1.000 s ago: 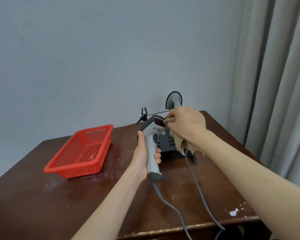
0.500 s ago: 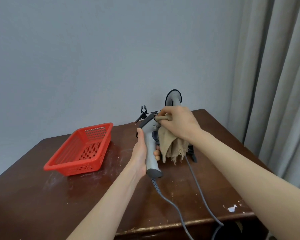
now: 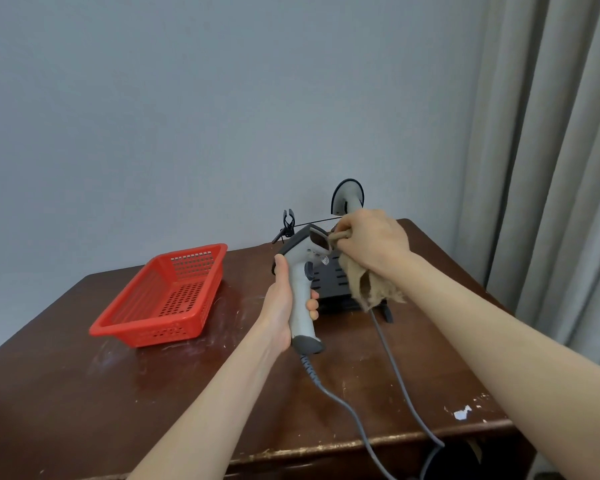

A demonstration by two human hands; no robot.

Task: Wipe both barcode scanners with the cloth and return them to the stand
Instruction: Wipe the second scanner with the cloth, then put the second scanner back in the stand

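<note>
My left hand (image 3: pixel 280 308) grips the handle of a grey barcode scanner (image 3: pixel 300 292), held upright above the table with its dark head pointing right. My right hand (image 3: pixel 373 244) pinches a beige cloth (image 3: pixel 364 284) and presses a bunched corner against the scanner's window; the rest of the cloth hangs below my wrist. Behind my right hand, the head of a second scanner (image 3: pixel 347 196) stands up out of the black stand (image 3: pixel 333 284); my hand hides its body.
A red plastic basket (image 3: pixel 163 299) sits at the left on the brown wooden table (image 3: pixel 84 393). Two grey cables (image 3: pixel 388 351) run from the scanners over the table's front edge. A small black clip (image 3: pixel 287 225) stands at the back. Grey curtains (image 3: pixel 551 150) hang at the right.
My right hand drew the cloth left over the scanner's head, then back to the right onto its window. The left hand kept its grip on the handle.
</note>
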